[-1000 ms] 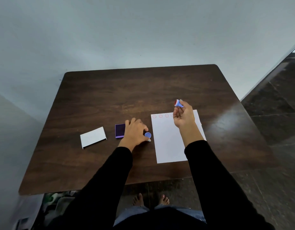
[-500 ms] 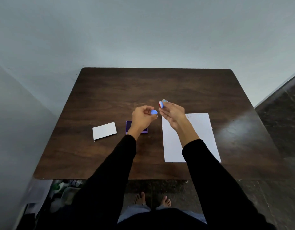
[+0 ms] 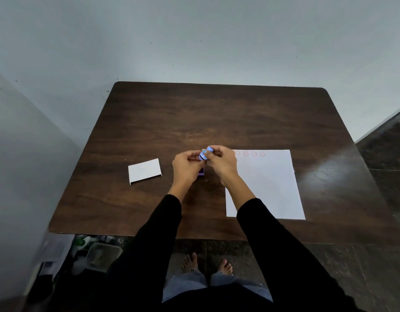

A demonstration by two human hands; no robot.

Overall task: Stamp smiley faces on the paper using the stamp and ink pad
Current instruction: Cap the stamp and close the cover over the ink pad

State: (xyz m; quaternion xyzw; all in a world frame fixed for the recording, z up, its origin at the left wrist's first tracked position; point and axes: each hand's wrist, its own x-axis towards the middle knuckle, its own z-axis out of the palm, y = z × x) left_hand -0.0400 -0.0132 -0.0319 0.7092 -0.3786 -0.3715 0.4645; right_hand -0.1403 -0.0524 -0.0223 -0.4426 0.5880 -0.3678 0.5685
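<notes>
Four red smiley prints [image 3: 250, 153] ran along the far edge of the paper [image 3: 265, 185]; a possible fifth at the left end lay behind the right hand [image 3: 221, 162]. The rest of the sheet was blank, so most of the stamping was judged still to do.

Both hands met above the table [image 3: 217, 118], just left of the paper's far corner. The stamp [image 3: 205, 153], blue with a darker band, was pinched between the fingertips of both. The left hand [image 3: 186, 163] closed on its near end; cap on or off could not be told.

Ink pad [image 3: 201, 172]: only a purple corner showed under the left hand. A white card [image 3: 144, 171] lay well left of it.

Surface: dark wood-grain top, glare at right. Room: plain pale wall, dark tiled floor, clutter under the table's left side.
</notes>
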